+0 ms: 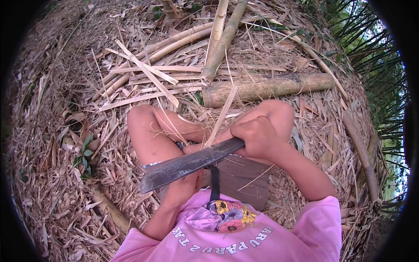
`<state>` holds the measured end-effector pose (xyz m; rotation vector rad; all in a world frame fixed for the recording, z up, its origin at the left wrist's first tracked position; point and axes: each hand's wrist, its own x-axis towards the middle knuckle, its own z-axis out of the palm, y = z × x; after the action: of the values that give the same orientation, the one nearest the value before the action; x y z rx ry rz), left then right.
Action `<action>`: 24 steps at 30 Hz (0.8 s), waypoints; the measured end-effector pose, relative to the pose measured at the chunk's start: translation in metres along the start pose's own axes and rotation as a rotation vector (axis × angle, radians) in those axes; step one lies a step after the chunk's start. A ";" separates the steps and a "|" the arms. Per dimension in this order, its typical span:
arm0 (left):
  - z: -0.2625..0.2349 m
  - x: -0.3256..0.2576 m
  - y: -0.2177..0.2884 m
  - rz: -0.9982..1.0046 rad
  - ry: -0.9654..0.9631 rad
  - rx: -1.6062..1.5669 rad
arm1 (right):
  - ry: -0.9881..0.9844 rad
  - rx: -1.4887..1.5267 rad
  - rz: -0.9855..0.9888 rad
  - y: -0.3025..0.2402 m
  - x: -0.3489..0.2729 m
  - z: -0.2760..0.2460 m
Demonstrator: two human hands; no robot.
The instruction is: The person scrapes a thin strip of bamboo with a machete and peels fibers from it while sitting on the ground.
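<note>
My right hand (pixel 257 137) is wrapped round the handle of a machete with a wide dark blade (pixel 187 166). The blade reaches left across my lap, its broad tip beyond my left forearm. Under it lies my left hand (pixel 192 180); the blade covers its fingers, so what they hold does not show. A pale split bamboo strip (pixel 223 114) slants up from the blade's upper edge between my crossed legs. Its lower end is hidden behind the blade. Thin curled shavings lie over my shins.
A thick bamboo length (pixel 270 88) lies crosswise beyond my knees, with another bamboo pole (pixel 224 41) resting against it. Several split strips (pixel 150 72) are scattered front left. Dry leaves cover the ground. A small green plant (pixel 86 155) grows at left; a long pole (pixel 360 150) lies right.
</note>
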<state>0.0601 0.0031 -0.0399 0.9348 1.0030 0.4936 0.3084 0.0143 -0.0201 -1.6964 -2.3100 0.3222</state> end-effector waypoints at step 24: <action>-0.020 0.017 0.023 -0.336 -0.427 -0.470 | 0.598 0.462 0.548 0.061 -0.019 -0.031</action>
<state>0.0521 0.0358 -0.0331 0.4097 0.5969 0.2147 0.3789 0.0150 -0.0118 -1.8201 -1.2241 0.3510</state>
